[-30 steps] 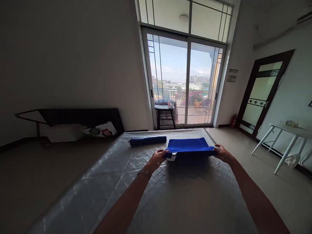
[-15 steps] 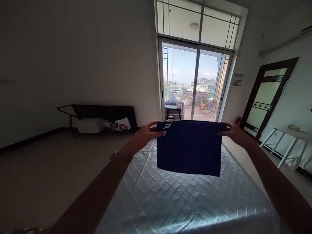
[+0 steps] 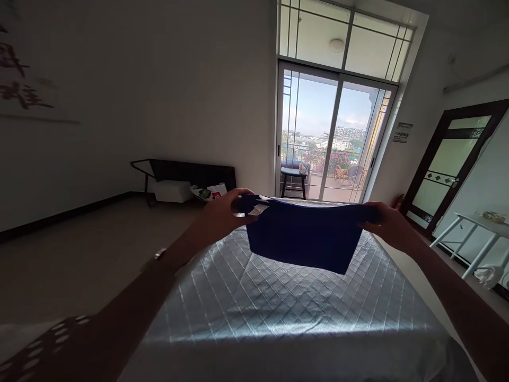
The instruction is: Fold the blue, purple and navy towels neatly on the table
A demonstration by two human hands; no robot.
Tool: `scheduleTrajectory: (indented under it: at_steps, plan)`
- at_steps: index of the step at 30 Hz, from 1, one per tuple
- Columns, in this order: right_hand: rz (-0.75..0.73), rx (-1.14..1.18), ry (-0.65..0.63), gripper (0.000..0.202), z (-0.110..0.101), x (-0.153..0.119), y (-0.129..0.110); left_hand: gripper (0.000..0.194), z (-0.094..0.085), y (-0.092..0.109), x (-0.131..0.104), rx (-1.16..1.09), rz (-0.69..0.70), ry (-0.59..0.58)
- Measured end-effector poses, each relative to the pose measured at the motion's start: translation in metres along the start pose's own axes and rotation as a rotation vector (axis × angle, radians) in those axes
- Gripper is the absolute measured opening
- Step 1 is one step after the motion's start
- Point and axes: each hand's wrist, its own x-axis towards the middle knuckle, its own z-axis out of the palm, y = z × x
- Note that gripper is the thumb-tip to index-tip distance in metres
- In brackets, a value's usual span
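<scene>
A dark blue cloth (image 3: 300, 233), perhaps a folded garment, hangs between my hands above a table with a shiny, quilted silver-grey cover (image 3: 302, 302). My left hand (image 3: 228, 212) pinches its upper left corner, thumb below and fingers over the top. Beside those fingers a small whitish patch (image 3: 260, 207), maybe a tag or label, shows on the cloth. At the upper right corner, my right hand (image 3: 384, 223) is closed on the fabric. The top edge sags a little between the hands, and the lower edge hangs free, slanting down to the right.
Sliding glass doors (image 3: 334, 138) stand beyond the table. A black-framed bench (image 3: 191, 175) with a white box (image 3: 172, 191) sits by the left wall. To the right are a dark-framed door (image 3: 453, 164) and a small white table (image 3: 481, 225).
The view has turned left. My hands have moved slightly apart with the cloth; its top edge now sags, and its lower edge has swung up and away.
</scene>
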Motion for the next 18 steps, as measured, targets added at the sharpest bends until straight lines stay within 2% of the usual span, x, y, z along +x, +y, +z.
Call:
scheduleTrajectory:
  at_steps: [5,9,12,16,18]
  plan:
    - [-0.016,-0.173,0.080,0.041,0.000,-0.003,-0.009,0.052,0.009,-0.001,-0.012,0.133,0.105,0.044]
    - [0.003,-0.278,0.074,0.035,0.001,-0.007,-0.016,0.056,0.027,-0.010,-0.016,0.161,0.056,-0.004]
    - [-0.019,-0.312,0.065,0.031,0.003,-0.009,-0.017,0.049,0.036,-0.018,-0.016,0.205,0.024,-0.020]
    - [-0.004,-0.282,0.006,0.037,0.000,-0.010,-0.013,0.031,0.031,-0.022,-0.016,0.228,0.041,-0.086]
    - [0.007,-0.243,-0.059,0.042,-0.003,-0.009,-0.010,0.030,0.024,-0.022,-0.017,0.172,0.050,-0.131]
